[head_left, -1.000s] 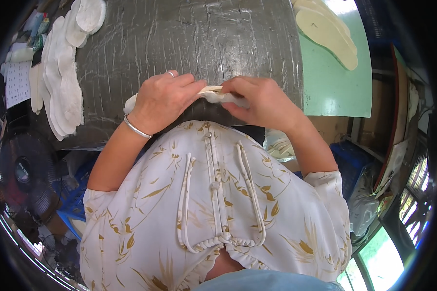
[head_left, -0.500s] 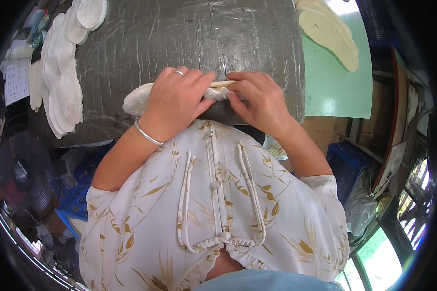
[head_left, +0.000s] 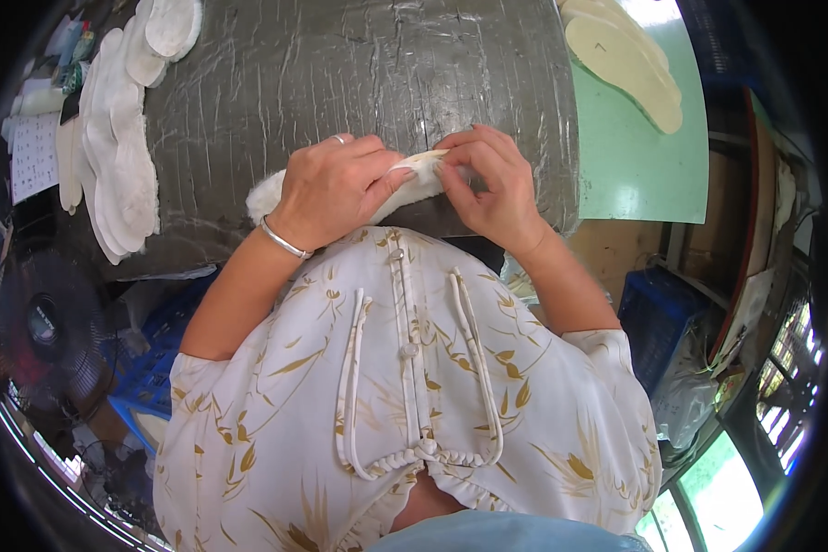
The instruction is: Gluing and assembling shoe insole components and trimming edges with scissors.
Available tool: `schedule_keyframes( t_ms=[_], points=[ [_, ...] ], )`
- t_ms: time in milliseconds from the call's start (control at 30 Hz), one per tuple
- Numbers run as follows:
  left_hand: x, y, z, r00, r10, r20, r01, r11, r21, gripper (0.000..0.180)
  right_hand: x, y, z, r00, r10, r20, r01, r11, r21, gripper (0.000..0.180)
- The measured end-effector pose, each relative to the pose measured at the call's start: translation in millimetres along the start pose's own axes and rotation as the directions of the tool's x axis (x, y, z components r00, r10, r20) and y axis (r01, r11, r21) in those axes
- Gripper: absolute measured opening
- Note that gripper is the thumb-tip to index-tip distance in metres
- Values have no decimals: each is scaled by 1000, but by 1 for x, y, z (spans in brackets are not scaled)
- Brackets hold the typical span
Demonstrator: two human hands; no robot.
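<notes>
A fluffy white shoe insole [head_left: 418,189] lies crosswise at the near edge of the dark work surface, partly hidden under my hands. Its cream-coloured layer shows along the far edge, between my fingers. With fingers closed over its middle, my left hand [head_left: 333,184] grips it; a ring and a bangle are on that side. At the right end, my right hand [head_left: 489,184] pinches the edge between thumb and fingertips. The insole's left end [head_left: 265,195] sticks out past my left wrist.
Several fluffy white insoles [head_left: 120,156] overlap along the surface's left edge. Cream insole pieces [head_left: 630,74] lie on a green sheet [head_left: 644,184] at the right. The dark plastic-wrapped work surface [head_left: 340,74] spans the middle. A fan [head_left: 46,317] and blue crates [head_left: 658,317] stand lower down.
The insole has shifted slightly right and turned so that more of its fluffy side shows between my hands. My right fingers have lifted and bunched tighter at its edge.
</notes>
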State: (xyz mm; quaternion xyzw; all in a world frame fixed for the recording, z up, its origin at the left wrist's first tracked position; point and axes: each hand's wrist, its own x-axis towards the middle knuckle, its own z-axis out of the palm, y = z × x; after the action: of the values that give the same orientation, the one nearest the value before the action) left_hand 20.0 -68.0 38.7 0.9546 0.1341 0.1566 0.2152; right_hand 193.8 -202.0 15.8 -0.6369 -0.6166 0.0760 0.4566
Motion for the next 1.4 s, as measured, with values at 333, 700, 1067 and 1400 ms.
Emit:
schedule_keyframes(
  t_ms=[333,700,1067,1400],
  points=[
    [1,-3,1,998,1,63,3,998,-70,20,-2,3,-1,1000,-4,-29,1,997,-74,14],
    [15,8,3,951,-231,206,300,854,-424,19,-1,-3,-5,1000,7,-29,-10,996,-92,15],
    [10,9,-1,981,-179,72,191,946,-260,10,9,-3,-32,987,-50,155,69,990,-122,20],
    [7,11,4,993,-116,-5,113,973,-201,9,4,-1,-25,987,64,148,-66,998,9,18]
  ],
)
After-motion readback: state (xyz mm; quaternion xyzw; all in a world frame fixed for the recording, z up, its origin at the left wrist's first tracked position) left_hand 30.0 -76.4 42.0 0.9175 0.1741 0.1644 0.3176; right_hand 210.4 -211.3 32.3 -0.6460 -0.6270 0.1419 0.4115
